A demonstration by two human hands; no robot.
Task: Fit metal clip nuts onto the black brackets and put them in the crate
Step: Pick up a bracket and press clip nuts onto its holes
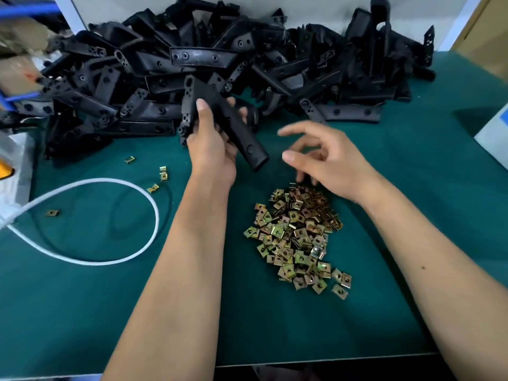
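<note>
My left hand grips a black plastic bracket above the green mat, thumb on its upper face, the long end pointing down-right. My right hand hovers just beyond the far edge of the pile of brass-coloured clip nuts, fingers loosely curled and spread, holding nothing that I can see. Its lower fingertips are close to the topmost nuts. A big heap of black brackets fills the back of the table. No crate is in view.
The green mat covers the table. A white cable loops at the left, with a few stray clip nuts near it. A white bag sits at the left edge and a pale box at the right edge.
</note>
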